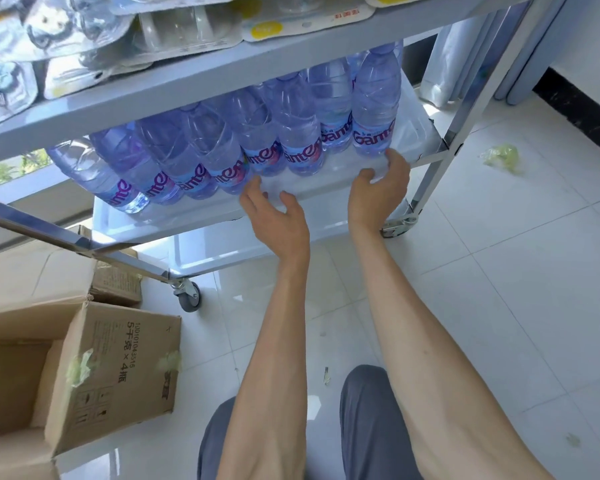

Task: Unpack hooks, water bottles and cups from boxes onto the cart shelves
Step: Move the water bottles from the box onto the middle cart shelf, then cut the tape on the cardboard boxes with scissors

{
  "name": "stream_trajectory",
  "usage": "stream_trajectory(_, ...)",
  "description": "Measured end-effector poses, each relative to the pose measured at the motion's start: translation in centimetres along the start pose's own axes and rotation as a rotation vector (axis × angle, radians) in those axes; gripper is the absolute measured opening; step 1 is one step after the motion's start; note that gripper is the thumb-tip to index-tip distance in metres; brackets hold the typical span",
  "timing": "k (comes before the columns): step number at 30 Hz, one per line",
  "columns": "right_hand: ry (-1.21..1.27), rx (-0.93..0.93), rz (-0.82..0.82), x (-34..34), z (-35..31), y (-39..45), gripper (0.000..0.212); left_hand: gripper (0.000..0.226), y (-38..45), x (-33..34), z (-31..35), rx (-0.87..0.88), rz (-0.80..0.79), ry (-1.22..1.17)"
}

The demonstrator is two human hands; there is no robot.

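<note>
Head view, looking down: both hands reach to the front lip of the cart's middle shelf (326,188). The right hand (381,188) has its fingers loosely spread, the fingertips touching the base of the bottle (374,105) at the right end of the row — resting against it, not wrapped round it. The left hand (274,216), just left of the right one, is also relaxed and open, holding nothing, its fingertips at or just short of the nearest bottles; blur makes contact hard to judge.

Water bottles (222,150) stand upright in a row on that shelf, directly beyond the fingers, long axes vertical. The right hand looks nearer its bottle, so any nudge into line would likely start there, pushing away from the body.

Labels read roughly "Gante", purple script on blue. Above the middle shelf, the top shelf holds blister packs (84,39), probably the hooks. Left of and below the middle shelf, an open cardboard box (111,368) is printed "5千克 × 4瓶".
</note>
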State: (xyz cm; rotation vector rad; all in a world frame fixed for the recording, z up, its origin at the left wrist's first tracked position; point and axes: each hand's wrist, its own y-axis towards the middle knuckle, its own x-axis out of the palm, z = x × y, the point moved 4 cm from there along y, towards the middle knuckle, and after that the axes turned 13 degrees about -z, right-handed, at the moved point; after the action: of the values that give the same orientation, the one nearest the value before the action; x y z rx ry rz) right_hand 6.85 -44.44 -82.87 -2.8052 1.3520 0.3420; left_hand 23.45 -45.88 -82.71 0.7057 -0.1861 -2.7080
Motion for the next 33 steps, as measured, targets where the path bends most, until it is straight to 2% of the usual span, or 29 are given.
stream_trajectory(5, -0.086, 0.073, -0.159, 1.6, 2.4, -5.7, 0.030, 0.037, -1.7, -3.6, -5.7, -0.070, 0.026, 0.078)
stream_trajectory(9, -0.251, 0.196, -0.477, 5.6, 3.5, -10.1, 0.023, 0.031, -2.9, -7.2, -10.0, -0.235, -0.040, 0.149)
stream_trajectory(12, -0.365, 0.270, -0.694, 7.8, 4.4, -14.3, 0.023, 0.031, -2.9, -11.3, -13.3, -0.334, -0.022, 0.162)
stream_trajectory(17, -0.376, 0.227, -0.849, 11.8, 2.9, -20.2, 0.024, 0.027, -0.3, -19.5, -15.6, -0.375, 0.165, 0.142)
stream_trajectory(19, -0.331, 0.234, -0.910, 14.3, 2.4, -21.8, 0.026, 0.024, 1.8, -22.7, -16.1, -0.339, 0.317, 0.097)
stream_trajectory(22, -0.333, 0.183, -1.058, 18.9, 1.2, -25.4, 0.024, 0.023, 5.1, -28.6, -17.5, -0.319, 0.629, 0.023)
stream_trajectory(24, -0.387, 0.123, -1.145, 22.5, -0.3, -29.2, 0.024, 0.022, 7.1, -32.2, -18.6, -0.339, 0.745, 0.040)
stream_trajectory(26, -0.393, 0.072, -1.179, 25.8, -2.5, -33.3, 0.024, 0.026, 9.4, -34.3, -20.2, -0.422, 0.672, 0.088)
stream_trajectory(29, -0.416, 0.072, -1.202, 30.6, -6.1, -37.9, 0.028, 0.030, 11.7, -36.4, -23.4, -0.605, 0.401, 0.142)
stream_trajectory(33, -0.458, 0.082, -1.228, 35.6, -9.7, -40.9, 0.027, 0.036, 13.7, -39.6, -27.3, -0.703, 0.118, 0.262)
